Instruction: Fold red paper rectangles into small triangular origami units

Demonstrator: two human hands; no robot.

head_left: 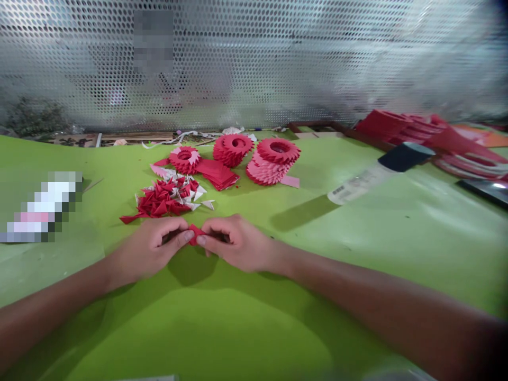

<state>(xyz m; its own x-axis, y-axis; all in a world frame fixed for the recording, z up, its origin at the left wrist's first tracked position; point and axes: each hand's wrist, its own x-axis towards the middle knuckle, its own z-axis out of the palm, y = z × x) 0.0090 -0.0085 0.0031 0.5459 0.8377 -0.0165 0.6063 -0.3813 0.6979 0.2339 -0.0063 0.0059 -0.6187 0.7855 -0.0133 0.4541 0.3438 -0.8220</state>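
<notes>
A small folded piece of red paper (194, 234) is pinched between my two hands, above the green table. My left hand (156, 246) grips its left side with thumb and fingers closed. From the other side, my right hand (238, 243) pinches it, thumb in front. Just beyond my left hand lies a heap of red and white folded paper triangles (161, 198). A stack of red paper slips (219, 173) rests behind the heap. Rings of interlocked folded paper stand farther back: a small red and pink ring (184, 159), a red ring (232, 151) and a red-topped pink ring (272, 164).
On the right lies a clear glue bottle (357, 182) with a dark cap. Red paper strips (420, 132) and a dark flat device (484, 193) are at the far right. A blurred-out phone-like object (43, 209) is at left. A perforated metal panel (254, 63) closes off the back.
</notes>
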